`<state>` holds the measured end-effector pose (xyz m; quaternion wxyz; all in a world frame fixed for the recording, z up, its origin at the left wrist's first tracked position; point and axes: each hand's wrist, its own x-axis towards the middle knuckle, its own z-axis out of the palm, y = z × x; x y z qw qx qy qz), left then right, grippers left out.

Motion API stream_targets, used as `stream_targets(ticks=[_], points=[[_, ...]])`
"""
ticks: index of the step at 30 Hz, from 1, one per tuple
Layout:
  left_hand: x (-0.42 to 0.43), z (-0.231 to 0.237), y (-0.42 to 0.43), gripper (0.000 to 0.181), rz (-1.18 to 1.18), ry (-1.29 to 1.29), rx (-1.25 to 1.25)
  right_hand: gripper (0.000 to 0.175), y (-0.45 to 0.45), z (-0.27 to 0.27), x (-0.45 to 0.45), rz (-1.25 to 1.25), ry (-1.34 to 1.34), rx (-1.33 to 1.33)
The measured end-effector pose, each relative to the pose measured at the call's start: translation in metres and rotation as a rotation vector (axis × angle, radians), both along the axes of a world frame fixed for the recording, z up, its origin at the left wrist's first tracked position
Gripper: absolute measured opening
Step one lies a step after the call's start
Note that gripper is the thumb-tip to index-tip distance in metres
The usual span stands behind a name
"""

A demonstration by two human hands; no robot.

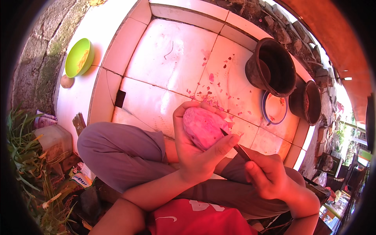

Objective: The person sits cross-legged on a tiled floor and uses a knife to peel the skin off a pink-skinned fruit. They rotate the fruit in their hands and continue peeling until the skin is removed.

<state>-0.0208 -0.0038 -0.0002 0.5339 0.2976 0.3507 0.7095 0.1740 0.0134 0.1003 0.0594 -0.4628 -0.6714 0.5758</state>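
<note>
My left hand (195, 160) cups a large peeled tuber (202, 126), pink all over, with a few dark spots on its surface. In my right hand (268, 174) is a knife (241, 152) with a dark blade; its handle is hidden in my fist. The blade's tip meets the tuber's right side, close to my left thumb. Below the hands, bits of peel (210, 98) lie scattered on the white tiled floor (164, 58).
Two dark buckets (255, 70) (296, 101) stand at the right, with an enamel plate (274, 108) between them. On the left ledge sit a green bowl (88, 58) and a round tan object (67, 81). A raised tiled rim (188, 16) borders the floor. Grass (26, 152) grows at left.
</note>
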Motion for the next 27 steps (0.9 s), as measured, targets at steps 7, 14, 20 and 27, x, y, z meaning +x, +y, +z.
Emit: stream_targets(ticks=[7, 14, 20, 27], points=[[-0.002, 0.013, 0.002, 0.096, -0.012, -0.272, -0.093, 0.047, 0.010, 0.008, 0.014, -0.055, -0.095, 0.176], [-0.005, 0.004, 0.002, 0.106, -0.112, -0.283, -0.046, 0.056, 0.010, 0.007, 0.013, 0.128, -0.136, 0.430], [-0.005, 0.007, 0.001, 0.112, -0.119, -0.268, -0.063, 0.061, 0.011, 0.007, 0.016, 0.213, -0.173, 0.540], [-0.006, 0.005, 0.002, 0.110, -0.150, -0.280, -0.035, 0.061, 0.008, 0.005, 0.018, 0.198, -0.174, 0.561]])
